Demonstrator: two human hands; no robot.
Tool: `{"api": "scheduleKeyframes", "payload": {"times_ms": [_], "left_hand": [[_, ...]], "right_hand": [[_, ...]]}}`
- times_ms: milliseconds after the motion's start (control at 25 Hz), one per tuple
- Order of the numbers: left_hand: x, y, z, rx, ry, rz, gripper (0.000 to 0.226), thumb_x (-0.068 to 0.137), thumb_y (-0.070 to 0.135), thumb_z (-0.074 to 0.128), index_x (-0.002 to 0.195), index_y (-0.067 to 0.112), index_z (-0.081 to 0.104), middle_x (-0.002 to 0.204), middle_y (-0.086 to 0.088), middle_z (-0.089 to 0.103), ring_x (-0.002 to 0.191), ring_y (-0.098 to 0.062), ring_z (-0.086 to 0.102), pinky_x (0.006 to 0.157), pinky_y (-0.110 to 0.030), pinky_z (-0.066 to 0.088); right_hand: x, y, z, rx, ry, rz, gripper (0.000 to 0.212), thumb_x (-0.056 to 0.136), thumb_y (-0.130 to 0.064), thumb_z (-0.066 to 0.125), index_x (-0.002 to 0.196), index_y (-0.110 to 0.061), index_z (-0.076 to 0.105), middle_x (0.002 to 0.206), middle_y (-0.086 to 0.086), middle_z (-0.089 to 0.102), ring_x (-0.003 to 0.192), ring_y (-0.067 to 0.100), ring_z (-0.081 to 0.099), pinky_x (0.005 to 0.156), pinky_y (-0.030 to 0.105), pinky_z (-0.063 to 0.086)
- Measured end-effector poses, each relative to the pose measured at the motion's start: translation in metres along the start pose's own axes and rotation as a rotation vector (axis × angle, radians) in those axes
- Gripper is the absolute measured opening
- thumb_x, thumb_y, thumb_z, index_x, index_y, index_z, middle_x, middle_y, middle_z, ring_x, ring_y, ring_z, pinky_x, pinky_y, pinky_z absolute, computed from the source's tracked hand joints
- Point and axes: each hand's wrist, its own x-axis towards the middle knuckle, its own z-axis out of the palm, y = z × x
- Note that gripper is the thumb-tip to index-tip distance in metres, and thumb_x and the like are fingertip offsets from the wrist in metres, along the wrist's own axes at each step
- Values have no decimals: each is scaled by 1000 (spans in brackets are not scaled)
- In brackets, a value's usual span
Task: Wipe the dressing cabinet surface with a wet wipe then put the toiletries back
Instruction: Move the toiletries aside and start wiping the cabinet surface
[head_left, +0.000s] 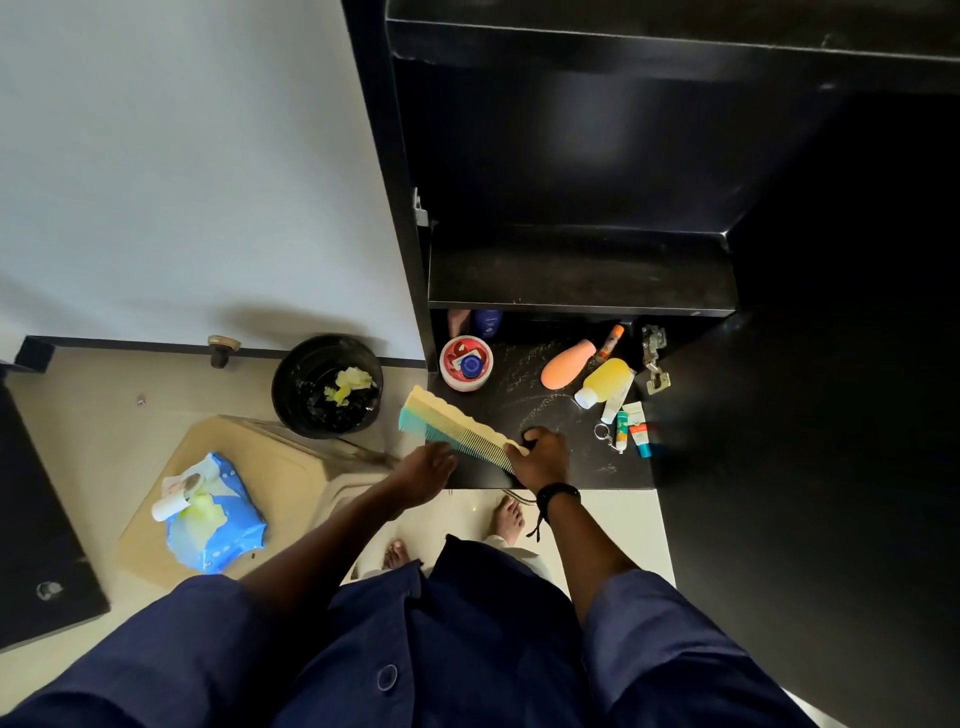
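A: How many combs are seen?

B: One comb (453, 429), yellow and teal, is gripped at its end by the right hand (540, 457); the left hand (426, 470) is laid against its teeth, fingers loose.

A: And on the cabinet surface (524, 395)?

B: One round red tub (466, 362), one orange bottle (567, 363), one yellow bottle (605, 382) and three small tubes (631, 423) are counted. One wipes pack (215, 514) is seen on the stool (291, 478).

We see the black cabinet surface (524, 395), streaked with pale smears. On it lie a red-and-white jar (466, 364) at far left, an orange bottle (566, 364) and a yellow bottle (605, 382) on their sides, and 2 small tubes (631, 423) at right. A yellow-and-teal comb (452, 428) slants over the near left edge.
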Motion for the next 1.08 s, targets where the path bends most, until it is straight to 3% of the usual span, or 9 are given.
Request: {"api": "scheduleKeyframes", "payload": {"times_ms": [80, 240, 360, 520, 680, 920, 1080], "left_hand": [[4, 9, 3, -16, 11, 11, 37, 100, 17, 40, 137, 13, 43, 141, -7, 41, 122, -23, 47, 95, -34, 49], [21, 34, 17, 59, 31, 6, 40, 99, 24, 44, 138, 15, 42, 145, -7, 41, 138, -30, 35, 107, -45, 41], [40, 59, 28, 71, 72, 63, 41, 97, 17, 47, 137, 11, 43, 140, -9, 49, 130, -28, 47, 103, -37, 43], [77, 87, 39, 98, 124, 101, 31, 92, 16, 54, 122, 8, 57, 122, -11, 62, 112, -26, 59, 93, -32, 48], [114, 123, 49, 184, 129, 123, 41, 90, 24, 58, 127, 8, 54, 125, -16, 59, 117, -32, 55, 98, -43, 46], [153, 156, 60, 490, 144, 46, 67, 87, 41, 60, 141, 10, 35, 144, -15, 39, 131, -34, 40, 104, -45, 41], [166, 162, 64, 620, 101, -50, 72, 87, 46, 58, 142, 11, 30, 148, -16, 32, 134, -36, 35, 105, -48, 39]], "right_hand": [[11, 5, -6, 102, 91, 18, 31, 72, -32, 78, 94, -15, 63, 99, 13, 66, 91, 29, 65, 80, 38, 56], [13, -13, -50, 238, 218, 46, 30, 82, -21, 71, 106, -6, 60, 105, 15, 66, 96, 31, 63, 83, 34, 50], [25, -14, -76, 171, 277, 62, 41, 88, -26, 65, 121, -5, 51, 122, 19, 54, 109, 37, 58, 91, 42, 49], [46, -2, -102, 42, 243, 10, 53, 89, -25, 63, 133, -5, 40, 141, 22, 33, 112, 42, 55, 94, 42, 48], [66, 11, -120, -72, 155, -99, 70, 83, -24, 69, 141, -8, 34, 148, 21, 21, 118, 45, 49, 97, 46, 47], [94, 8, -134, -223, 43, -166, 77, 77, -29, 70, 142, -11, 31, 135, 23, 36, 127, 41, 38, 105, 45, 40], [107, 2, -131, -322, 7, -187, 83, 80, -31, 66, 149, -19, 20, 144, 23, 32, 131, 43, 37, 109, 45, 35]]}}
